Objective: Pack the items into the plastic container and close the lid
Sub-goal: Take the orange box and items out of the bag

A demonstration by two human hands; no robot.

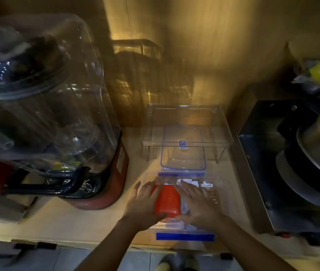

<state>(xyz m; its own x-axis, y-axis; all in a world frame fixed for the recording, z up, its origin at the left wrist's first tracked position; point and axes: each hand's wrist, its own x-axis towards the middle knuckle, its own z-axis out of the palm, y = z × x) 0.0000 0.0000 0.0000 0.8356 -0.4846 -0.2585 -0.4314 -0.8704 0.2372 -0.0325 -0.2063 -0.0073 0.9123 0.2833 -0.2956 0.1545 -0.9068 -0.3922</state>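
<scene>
Both hands, left hand (pixel 143 204) and right hand (pixel 198 204), press flat with fingers spread on the red box (pixel 168 202) inside the container (pixel 184 236); overfilled, its lid (pixel 183 159) beyond may not latch.

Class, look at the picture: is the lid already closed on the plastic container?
No. The lid lies apart behind the container, which is open under both hands.

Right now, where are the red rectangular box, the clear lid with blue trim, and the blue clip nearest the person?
red rectangular box (pixel 168 201): head view, top face.
clear lid with blue trim (pixel 183 156): head view, centre panel.
blue clip (pixel 185 236): head view, middle.
</scene>
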